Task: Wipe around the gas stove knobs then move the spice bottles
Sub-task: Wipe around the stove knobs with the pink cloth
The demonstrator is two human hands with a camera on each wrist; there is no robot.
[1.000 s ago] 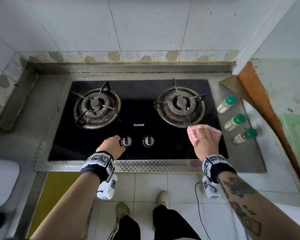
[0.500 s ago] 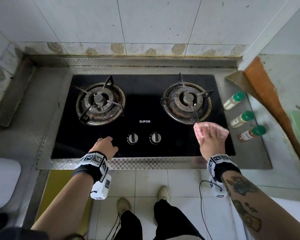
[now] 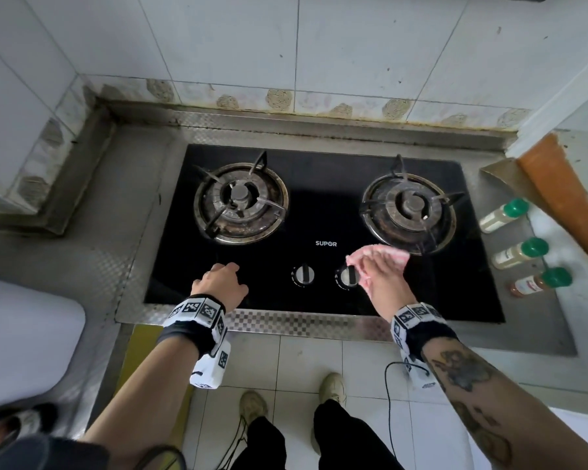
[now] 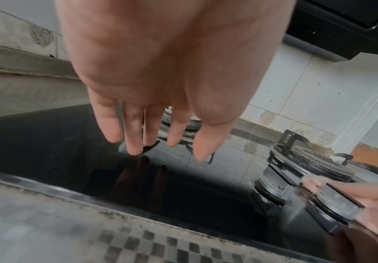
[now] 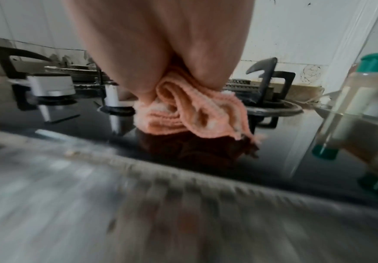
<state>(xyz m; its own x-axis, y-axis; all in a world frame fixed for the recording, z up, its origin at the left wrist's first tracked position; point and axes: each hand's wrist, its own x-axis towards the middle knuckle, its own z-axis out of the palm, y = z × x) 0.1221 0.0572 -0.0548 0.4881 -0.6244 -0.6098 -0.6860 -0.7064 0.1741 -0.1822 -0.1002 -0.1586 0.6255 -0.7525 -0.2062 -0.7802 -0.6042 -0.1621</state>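
A black glass gas stove (image 3: pixel 319 225) has two knobs at its front middle, the left knob (image 3: pixel 302 275) and the right knob (image 3: pixel 347 276). My right hand (image 3: pixel 375 269) holds a pink cloth (image 3: pixel 384 254) (image 5: pixel 197 115) down on the glass, right beside the right knob. My left hand (image 3: pixel 219 281) (image 4: pixel 158 140) hovers over the glass left of the knobs, fingers straight and holding nothing. Three green-capped spice bottles (image 3: pixel 501 215) (image 3: pixel 520 253) (image 3: pixel 540 283) stand in a row on the steel counter right of the stove.
Two burners with pan supports, the left burner (image 3: pixel 240 206) and the right burner (image 3: pixel 409 212), sit behind the knobs. A steel counter rim (image 3: pixel 302 322) borders the stove in front. A tiled wall rises behind, an orange board (image 3: pixel 564 198) leans at right, a white object (image 3: pixel 24 340) at left.
My left hand has left the left knob and moved left over the bare glass. My right hand has slid the pink cloth leftward from near the right burner to the right knob.
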